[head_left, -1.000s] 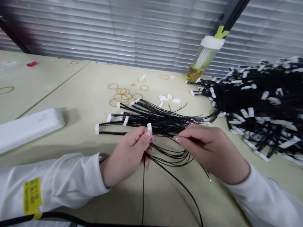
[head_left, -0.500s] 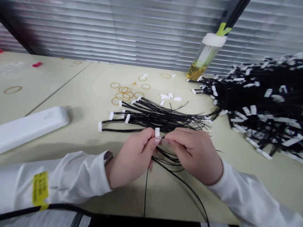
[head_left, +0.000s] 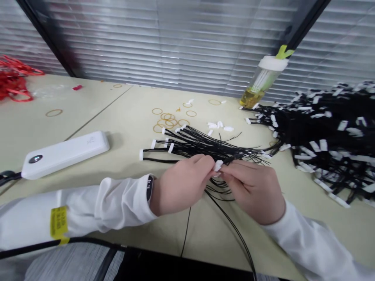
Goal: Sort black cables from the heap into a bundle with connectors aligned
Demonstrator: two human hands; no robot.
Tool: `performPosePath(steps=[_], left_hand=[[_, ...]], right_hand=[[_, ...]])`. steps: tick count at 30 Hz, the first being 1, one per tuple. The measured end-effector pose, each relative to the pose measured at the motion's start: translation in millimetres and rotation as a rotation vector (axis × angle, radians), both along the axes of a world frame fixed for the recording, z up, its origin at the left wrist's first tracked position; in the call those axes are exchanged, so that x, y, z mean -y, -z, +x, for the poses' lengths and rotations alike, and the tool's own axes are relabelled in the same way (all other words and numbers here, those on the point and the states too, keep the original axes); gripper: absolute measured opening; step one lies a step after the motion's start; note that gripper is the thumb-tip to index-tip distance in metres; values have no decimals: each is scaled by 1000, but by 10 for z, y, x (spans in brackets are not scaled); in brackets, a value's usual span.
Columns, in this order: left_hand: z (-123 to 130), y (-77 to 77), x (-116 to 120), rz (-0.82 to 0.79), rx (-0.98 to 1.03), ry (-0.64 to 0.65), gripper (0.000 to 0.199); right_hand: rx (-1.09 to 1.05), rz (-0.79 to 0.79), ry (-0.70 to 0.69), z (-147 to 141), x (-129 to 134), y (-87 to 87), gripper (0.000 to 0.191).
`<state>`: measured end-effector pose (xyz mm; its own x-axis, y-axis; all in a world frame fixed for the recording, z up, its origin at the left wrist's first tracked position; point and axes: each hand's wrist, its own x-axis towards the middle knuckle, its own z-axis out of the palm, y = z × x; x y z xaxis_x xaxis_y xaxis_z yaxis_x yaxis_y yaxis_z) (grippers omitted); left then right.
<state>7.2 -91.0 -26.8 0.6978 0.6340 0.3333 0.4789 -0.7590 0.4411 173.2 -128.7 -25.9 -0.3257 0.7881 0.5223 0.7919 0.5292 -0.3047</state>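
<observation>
Left hand (head_left: pixel 181 187) and right hand (head_left: pixel 252 191) meet low over the table (head_left: pixel 96 113), fingertips converging on a small white plastic connector (head_left: pixel 217 166). Left grip closed, clamped on the connector as far as can be seen. Right grip also together, pressed at the connector's lower edge; fingers partly hide it, so cannot tell whether it holds the connector or only its thin black wires (head_left: pixel 218 193), which hang down in loose loops toward the person.

Connector sits at the near edge of the wire sheaf (head_left: pixel 205 146). Behind that sheaf: loose white connector pieces (head_left: pixel 218 127); farther left, rubber bands (head_left: pixel 165 121). Right of it, a large heap of connector-ended black wires (head_left: pixel 328 132). Left of it, a white power bank (head_left: pixel 64 154).

Handling judgement: a short fingertip pinch close to the connector gives best control. Steady the wires near their entry so the fine strands are not bent or pulled.
</observation>
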Motion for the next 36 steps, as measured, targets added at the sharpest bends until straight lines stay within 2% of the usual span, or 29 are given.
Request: performPosePath(steps=[9, 15, 22, 25, 29, 31, 34, 36], left_hand=[[-35, 6, 15, -5, 43, 27, 18], [-51, -23, -20, 44, 24, 8, 18], [-67, -37, -30, 10, 52, 11, 16], [-64, -38, -31, -137, 102, -72, 19], [-37, -5, -43, -571, 286, -184, 20], [-23, 22, -68, -734, 398, -215, 19], [-10, 60, -124, -821, 502, -267, 21], [-3, 81, -161, -847, 545, -307, 23]], right_hand=[[16, 66, -32, -17, 5, 20, 20], [94, 195, 12, 12, 13, 0, 15], [109, 203, 11, 59, 24, -13, 10], [90, 198, 29, 100, 15, -32, 8], [61, 221, 85, 180, -11, -72, 9], [50, 245, 131, 207, -14, -112, 12], [32, 353, 215, 210, 17, -199, 13], [29, 336, 192, 186, 60, -249, 3]])
